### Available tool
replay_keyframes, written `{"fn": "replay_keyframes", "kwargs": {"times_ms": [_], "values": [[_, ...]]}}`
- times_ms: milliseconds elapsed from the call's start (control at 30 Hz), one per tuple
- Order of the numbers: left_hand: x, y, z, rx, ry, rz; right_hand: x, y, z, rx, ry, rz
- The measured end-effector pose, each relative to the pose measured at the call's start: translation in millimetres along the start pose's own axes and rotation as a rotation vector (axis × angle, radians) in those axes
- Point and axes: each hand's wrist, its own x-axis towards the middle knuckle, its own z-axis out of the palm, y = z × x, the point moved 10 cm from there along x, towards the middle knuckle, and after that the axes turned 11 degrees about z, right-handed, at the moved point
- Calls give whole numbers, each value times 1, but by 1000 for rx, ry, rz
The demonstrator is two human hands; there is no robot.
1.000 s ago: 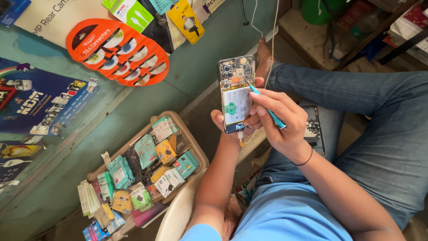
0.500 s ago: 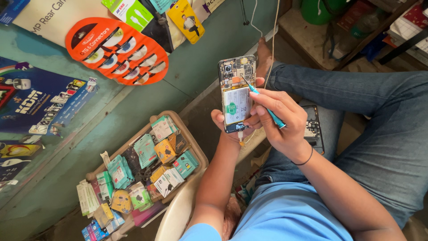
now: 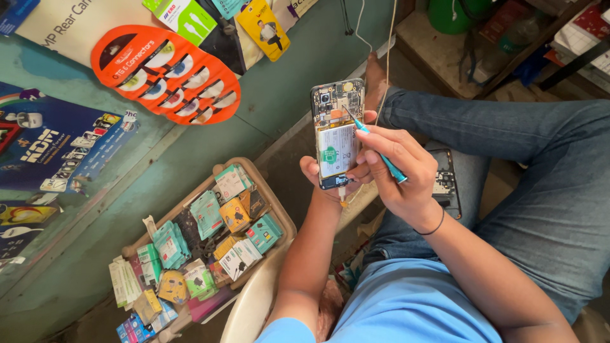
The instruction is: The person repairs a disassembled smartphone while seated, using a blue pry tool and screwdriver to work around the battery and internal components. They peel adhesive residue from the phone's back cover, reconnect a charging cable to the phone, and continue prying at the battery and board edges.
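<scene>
Teal wall (image 3: 190,159), packet tray (image 3: 279,216) on floor, opened phone (image 3: 337,136) w/ screwdriver (image 3: 381,155).

The phone (image 3: 337,134) stands upright, back cover off, battery and circuit board bare; the teal screwdriver (image 3: 380,154) slants against its upper board. Both sit above the lap.

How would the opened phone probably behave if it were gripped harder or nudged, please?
The opened phone looks stiff, a flat slab. With its back off and the board and battery bare, it is probably fragile. Held upright only by the left hand, it could slip if the blue tool pushes sideways.
</scene>
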Motion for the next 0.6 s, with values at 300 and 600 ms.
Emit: {"fn": "replay_keyframes", "kwargs": {"times_ms": [300, 600], "values": [[0, -2, 3, 1, -5, 0, -2, -1, -3, 13, 10, 3], [1, -2, 3, 18, 7, 8, -2, -2, -5, 15, 18, -14]]}}
